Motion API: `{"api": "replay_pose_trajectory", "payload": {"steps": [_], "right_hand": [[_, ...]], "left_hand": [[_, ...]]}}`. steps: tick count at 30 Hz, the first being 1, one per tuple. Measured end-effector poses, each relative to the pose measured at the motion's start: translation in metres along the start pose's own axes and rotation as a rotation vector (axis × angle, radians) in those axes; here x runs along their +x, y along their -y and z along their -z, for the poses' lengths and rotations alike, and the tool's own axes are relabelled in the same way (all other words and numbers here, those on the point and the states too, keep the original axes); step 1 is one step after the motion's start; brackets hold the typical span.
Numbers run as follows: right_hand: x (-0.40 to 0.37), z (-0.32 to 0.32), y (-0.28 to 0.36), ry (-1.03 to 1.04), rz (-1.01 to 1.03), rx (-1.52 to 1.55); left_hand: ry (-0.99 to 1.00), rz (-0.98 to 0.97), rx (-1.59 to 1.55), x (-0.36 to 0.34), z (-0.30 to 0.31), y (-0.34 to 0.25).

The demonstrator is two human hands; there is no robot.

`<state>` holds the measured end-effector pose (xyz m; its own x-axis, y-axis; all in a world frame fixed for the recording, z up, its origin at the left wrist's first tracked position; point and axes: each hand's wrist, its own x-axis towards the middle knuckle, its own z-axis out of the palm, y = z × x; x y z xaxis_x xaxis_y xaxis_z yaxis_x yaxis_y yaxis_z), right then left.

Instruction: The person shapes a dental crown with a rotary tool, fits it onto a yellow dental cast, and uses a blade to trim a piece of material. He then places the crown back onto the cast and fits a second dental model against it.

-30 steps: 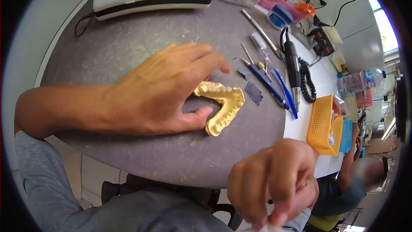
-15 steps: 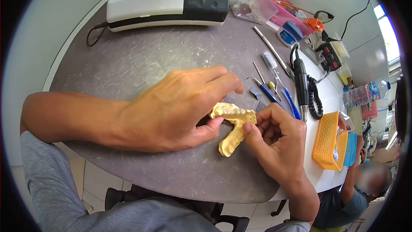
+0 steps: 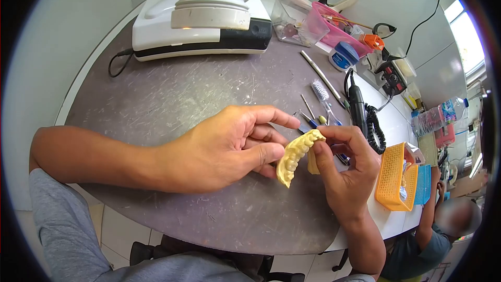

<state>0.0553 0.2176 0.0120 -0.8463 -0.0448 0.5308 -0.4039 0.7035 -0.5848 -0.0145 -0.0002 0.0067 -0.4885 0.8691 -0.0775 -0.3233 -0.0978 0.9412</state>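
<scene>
A yellow plaster dental model (image 3: pixel 298 156) with a curved row of paler teeth is raised over the grey tabletop, tilted so the teeth face up and left. My right hand (image 3: pixel 349 164) pinches its upper right end between thumb and fingers. At the model's left side is my left hand (image 3: pixel 224 149), open, with the index finger stretched out past the top. Its thumb tip and lower fingertips lie right at the model's edge. Behind the model are a toothbrush (image 3: pixel 320 91) and several slim hand tools, partly covered by my right hand.
A white suction hose (image 3: pixel 211 18) hangs before a white and black machine (image 3: pixel 156 39). To the right lie a black handpiece (image 3: pixel 357 105) with coiled cord, a blue-lidded jar (image 3: pixel 343 57), a pink basket (image 3: pixel 329 26) and a yellow basket (image 3: pixel 389 177). Another person (image 3: pixel 428 245) sits far right.
The model has been turned and tipped, so its tooth row now runs steeply instead of across. My left fingers have come off its top and spread. The view has shifted slightly.
</scene>
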Motion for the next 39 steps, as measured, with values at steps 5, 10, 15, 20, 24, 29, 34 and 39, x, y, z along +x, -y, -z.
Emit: {"api": "replay_pose_trajectory", "payload": {"steps": [5,10,15,20,24,29,34,39], "right_hand": [[0.002,0.001,0.001,0.033,0.089,0.053],[0.0,0.003,0.012,-0.091,-0.094,0.161],[-0.006,0.023,0.015,0.13,-0.336,0.214],[0.0,0.014,0.025,0.064,-0.471,0.438],[-0.001,0.011,0.024,0.21,-0.431,0.452],[-0.003,0.008,0.024,0.252,-0.436,0.505],[-0.002,0.01,0.025,0.291,-0.457,0.493],[-0.002,0.011,0.025,0.314,-0.488,0.509]], "left_hand": [[0.091,-0.036,-0.001,0.001,0.003,0.002],[0.026,-0.141,-0.034,0.001,-0.001,0.006],[-0.008,-0.133,-0.019,0.001,0.0,0.005],[-0.024,-0.107,0.007,-0.001,-0.002,0.004],[-0.036,-0.132,0.065,-0.001,-0.002,0.005],[-0.038,-0.141,0.103,-0.002,-0.002,0.005],[-0.045,-0.149,0.15,-0.001,-0.002,0.004],[-0.043,-0.141,0.144,-0.002,-0.003,0.004]]}}
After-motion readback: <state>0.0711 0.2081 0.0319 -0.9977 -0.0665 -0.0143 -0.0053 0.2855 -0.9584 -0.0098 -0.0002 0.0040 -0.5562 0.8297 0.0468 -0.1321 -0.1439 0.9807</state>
